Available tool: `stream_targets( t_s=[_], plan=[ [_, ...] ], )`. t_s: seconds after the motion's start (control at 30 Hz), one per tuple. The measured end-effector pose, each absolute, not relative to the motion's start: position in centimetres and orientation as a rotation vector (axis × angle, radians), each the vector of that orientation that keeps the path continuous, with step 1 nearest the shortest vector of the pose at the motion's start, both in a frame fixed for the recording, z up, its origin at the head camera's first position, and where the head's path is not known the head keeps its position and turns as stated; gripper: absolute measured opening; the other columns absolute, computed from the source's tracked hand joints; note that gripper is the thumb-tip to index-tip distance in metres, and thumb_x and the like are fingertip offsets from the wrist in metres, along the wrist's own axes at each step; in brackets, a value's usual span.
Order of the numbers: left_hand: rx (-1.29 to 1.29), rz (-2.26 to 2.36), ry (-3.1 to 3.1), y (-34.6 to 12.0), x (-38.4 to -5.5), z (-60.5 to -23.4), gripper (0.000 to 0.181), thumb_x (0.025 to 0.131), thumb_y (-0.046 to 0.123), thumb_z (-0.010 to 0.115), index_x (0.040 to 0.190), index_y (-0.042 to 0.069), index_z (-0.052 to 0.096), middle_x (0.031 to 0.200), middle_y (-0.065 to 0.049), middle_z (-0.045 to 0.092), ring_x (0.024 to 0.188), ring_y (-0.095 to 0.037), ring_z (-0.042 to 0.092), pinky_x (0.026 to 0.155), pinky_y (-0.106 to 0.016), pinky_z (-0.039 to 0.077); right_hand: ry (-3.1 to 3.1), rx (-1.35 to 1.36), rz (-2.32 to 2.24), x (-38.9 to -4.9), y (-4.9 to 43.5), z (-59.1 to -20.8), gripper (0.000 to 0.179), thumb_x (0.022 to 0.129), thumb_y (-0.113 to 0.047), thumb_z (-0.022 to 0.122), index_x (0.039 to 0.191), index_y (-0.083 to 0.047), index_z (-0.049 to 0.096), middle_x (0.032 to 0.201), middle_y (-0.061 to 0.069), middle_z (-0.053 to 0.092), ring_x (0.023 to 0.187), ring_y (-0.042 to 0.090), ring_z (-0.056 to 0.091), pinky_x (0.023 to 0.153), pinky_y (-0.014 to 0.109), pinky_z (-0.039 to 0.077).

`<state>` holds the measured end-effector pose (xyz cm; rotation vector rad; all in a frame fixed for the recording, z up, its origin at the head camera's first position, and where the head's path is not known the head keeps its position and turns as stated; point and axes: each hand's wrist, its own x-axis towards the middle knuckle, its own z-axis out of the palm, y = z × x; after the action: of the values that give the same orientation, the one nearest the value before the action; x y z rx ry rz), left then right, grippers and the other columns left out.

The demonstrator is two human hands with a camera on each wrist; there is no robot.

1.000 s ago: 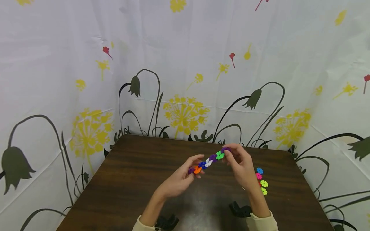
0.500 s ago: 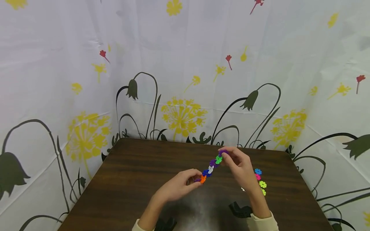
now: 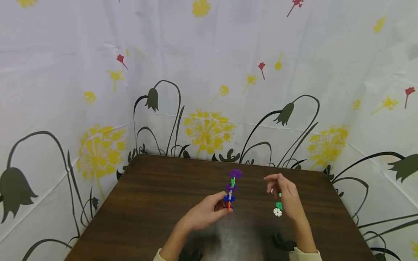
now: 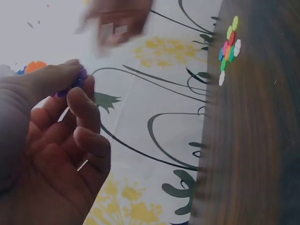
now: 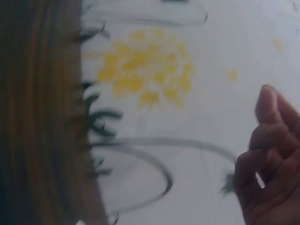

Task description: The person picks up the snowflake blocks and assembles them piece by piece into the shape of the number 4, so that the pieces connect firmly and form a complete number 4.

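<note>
In the head view my left hand [image 3: 206,211] pinches the bottom end of a chain of interlocking flower discs [image 3: 231,187]. The chain stands nearly upright, purple at the top, then green, purple, white, blue and orange, with another purple disc at the fingertips. The left wrist view shows thumb and fingers on a purple disc [image 4: 75,85], an orange disc [image 4: 35,66] behind. To the right, my right hand [image 3: 288,197] hovers with loosely bent fingers, apart from the chain. Its fingers hold nothing in the right wrist view. Below it, a white disc [image 3: 277,212] and green disc [image 3: 279,205] show.
Loose flower discs [image 4: 231,38] in several colours lie grouped on the dark wooden table [image 3: 156,188]; the right hand and forearm hide most of them in the head view. A white curtain [image 3: 209,72] with printed flowers hangs behind the table and along its sides.
My right hand has let go of the chain's upper end and moved right, over the loose discs. The left hand keeps its hold, and the chain has swung from slanted to nearly upright.
</note>
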<state>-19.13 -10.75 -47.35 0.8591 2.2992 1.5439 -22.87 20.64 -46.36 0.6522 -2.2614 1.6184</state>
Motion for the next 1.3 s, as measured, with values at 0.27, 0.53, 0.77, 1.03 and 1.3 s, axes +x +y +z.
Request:
stream_targets(
  t_s=[0.27,0.53,0.77,1.03,1.3],
  plan=[
    [0.828,1.792,2.314,-11.0,-19.7,-46.8,0.014,0.108,0.023,0.069,0.112,0.011,0.063,0.107,-0.009,0.072,0.088,-0.010,0.064,0.074,-0.021,0.053,-2.891,0.075,1.185,-23.0,25.9,-52.9,0.028,0.110,-0.032,0.064,0.120,-0.008,0.073,0.099,0.009,0.072,0.081,0.016,0.061,0.067,0.033,0.049],
    [0.790,2.160,2.234,-9.8,-19.9,-45.6,0.015,0.102,0.012,0.075,0.111,0.001,0.069,0.106,-0.017,0.073,0.091,-0.009,0.070,0.081,-0.022,0.059,-3.098,-0.337,0.890,-23.0,26.7,-55.8,0.046,0.099,-0.058,0.070,0.098,-0.012,0.070,0.090,0.007,0.069,0.079,0.026,0.063,0.062,0.044,0.047],
    [0.889,2.427,2.118,-9.1,-19.8,-45.7,0.016,0.099,0.007,0.077,0.109,-0.006,0.073,0.104,-0.008,0.078,0.087,-0.009,0.073,0.081,-0.025,0.064,-3.100,-0.476,0.899,-23.2,25.9,-56.6,0.049,0.096,-0.058,0.074,0.082,-0.013,0.061,0.079,0.005,0.055,0.072,0.024,0.055,0.059,0.039,0.039],
    [1.013,2.497,2.070,-9.3,-19.8,-45.9,0.020,0.104,0.004,0.068,0.107,-0.015,0.076,0.101,-0.025,0.079,0.075,-0.008,0.073,0.071,-0.029,0.065,-3.030,-0.410,1.033,-23.5,25.4,-57.2,0.037,0.097,-0.040,0.078,0.098,-0.004,0.071,0.093,0.013,0.070,0.082,0.028,0.064,0.069,0.045,0.051],
    [0.815,2.072,2.371,-10.1,-19.3,-44.8,0.029,0.115,0.020,0.053,0.132,0.009,0.074,0.106,-0.014,0.069,0.083,-0.013,0.075,0.093,-0.027,0.062,-2.796,-0.254,1.448,-24.1,24.8,-57.5,0.031,0.104,-0.023,0.071,0.084,0.000,0.073,0.069,-0.001,0.062,0.065,0.013,0.049,0.057,0.028,0.037]
  ],
)
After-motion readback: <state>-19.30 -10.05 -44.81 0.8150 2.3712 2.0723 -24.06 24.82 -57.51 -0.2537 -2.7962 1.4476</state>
